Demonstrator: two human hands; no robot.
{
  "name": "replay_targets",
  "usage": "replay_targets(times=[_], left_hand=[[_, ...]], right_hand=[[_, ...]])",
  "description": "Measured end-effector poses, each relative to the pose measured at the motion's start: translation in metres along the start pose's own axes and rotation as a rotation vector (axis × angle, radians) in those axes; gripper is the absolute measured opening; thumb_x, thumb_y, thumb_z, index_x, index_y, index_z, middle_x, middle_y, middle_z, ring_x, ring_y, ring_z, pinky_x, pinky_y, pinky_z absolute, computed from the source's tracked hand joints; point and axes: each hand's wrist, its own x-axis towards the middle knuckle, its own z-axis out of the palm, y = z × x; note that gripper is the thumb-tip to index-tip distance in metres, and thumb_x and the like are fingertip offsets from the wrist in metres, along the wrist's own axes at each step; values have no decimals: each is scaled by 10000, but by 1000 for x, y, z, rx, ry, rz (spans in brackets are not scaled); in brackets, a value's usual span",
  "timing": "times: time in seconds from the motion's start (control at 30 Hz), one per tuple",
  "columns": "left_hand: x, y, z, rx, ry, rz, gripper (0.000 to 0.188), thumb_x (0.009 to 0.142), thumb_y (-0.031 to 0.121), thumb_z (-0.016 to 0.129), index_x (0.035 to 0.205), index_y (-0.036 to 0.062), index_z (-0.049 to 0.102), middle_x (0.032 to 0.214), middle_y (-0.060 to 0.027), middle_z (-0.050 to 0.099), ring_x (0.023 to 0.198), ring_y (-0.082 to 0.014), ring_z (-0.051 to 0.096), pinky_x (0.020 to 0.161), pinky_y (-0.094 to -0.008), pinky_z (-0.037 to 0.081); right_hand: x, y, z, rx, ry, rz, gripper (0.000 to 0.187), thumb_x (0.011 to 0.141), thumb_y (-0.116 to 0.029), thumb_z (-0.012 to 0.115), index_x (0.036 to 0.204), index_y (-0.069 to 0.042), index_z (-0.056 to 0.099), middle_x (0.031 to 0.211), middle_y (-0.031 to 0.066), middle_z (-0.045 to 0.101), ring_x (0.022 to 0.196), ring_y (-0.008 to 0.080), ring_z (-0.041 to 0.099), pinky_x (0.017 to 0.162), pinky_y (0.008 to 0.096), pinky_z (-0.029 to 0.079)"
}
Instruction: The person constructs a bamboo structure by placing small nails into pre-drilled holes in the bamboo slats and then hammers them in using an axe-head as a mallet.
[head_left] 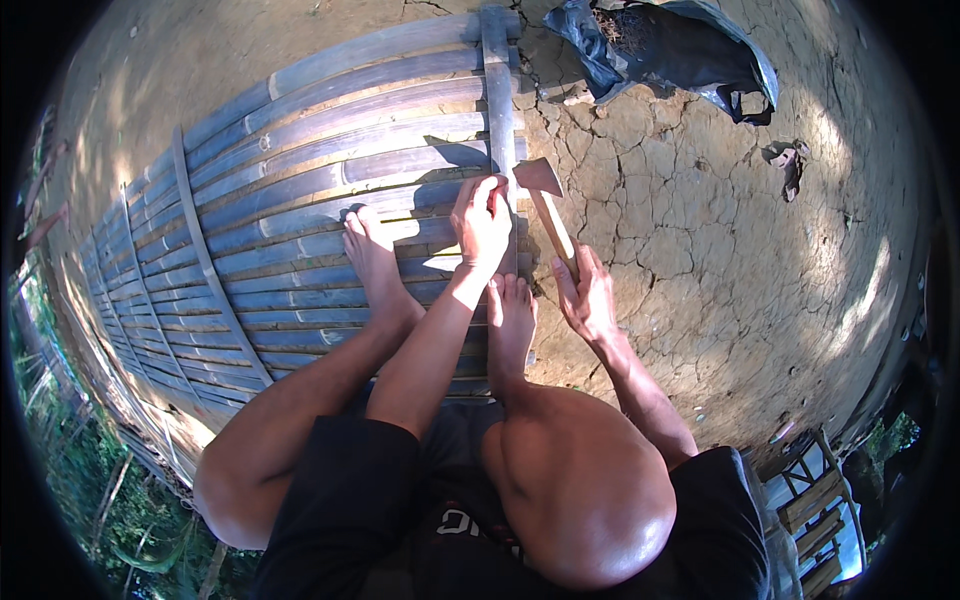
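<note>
Slats (pixel 310 185) laid, crosspiece (pixel 497 90) across, rest unclear
Right hand (pixel 590 300) clamps hatchet (pixel 550 215), 1 o'clock; left hand (pixel 480 225) curls at 12 (grip? can't tell)

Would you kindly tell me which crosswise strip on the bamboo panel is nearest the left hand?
The rightmost strip, beside the hatchet head; the other strips lie farther left.

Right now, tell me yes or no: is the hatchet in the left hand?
No, the right hand grips the hatchet by its wooden handle.
</note>
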Motion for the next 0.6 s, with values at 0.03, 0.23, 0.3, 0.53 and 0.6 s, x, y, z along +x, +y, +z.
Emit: replay_targets(times=[0.03,0.23,0.3,0.53,0.6], left_hand=[[1,-2,0,6,4,35,168,862,-6,634,1013,54,675,938,-118,683,802,-302,682,719,-381,549],[4,0,0,-5,35,101,170,848,-26,620,997,43,663,922,-117,674,831,-318,668,753,-392,539],[3,1,-1,-40,31,56,171,833,-47,623,982,25,666,918,-120,685,839,-304,672,764,-378,539],[4,1,-2,-4,42,123,156,857,-17,607,986,54,657,920,-116,671,831,-317,670,735,-401,539],[4,1,-2,-11,42,114,157,853,-22,609,982,52,658,920,-117,673,831,-316,672,734,-398,541]], right_hand=[[1,-1,0,-7,-7,-13,378,1004,-204,590,1301,26,549,953,245,632,793,380,657,701,443,514],[5,-4,-2,-30,-41,15,387,1009,-217,580,1305,29,546,965,246,634,822,386,662,723,442,517],[5,-3,-1,-34,-44,24,390,1010,-224,577,1306,29,545,966,246,635,825,386,662,725,444,516],[5,-7,-2,-44,-95,59,365,1012,-253,562,1292,-19,541,1056,260,621,891,464,656,751,509,529],[5,-6,-1,-54,-93,63,372,1012,-255,561,1296,-16,538,1057,260,621,891,464,656,751,511,530]])
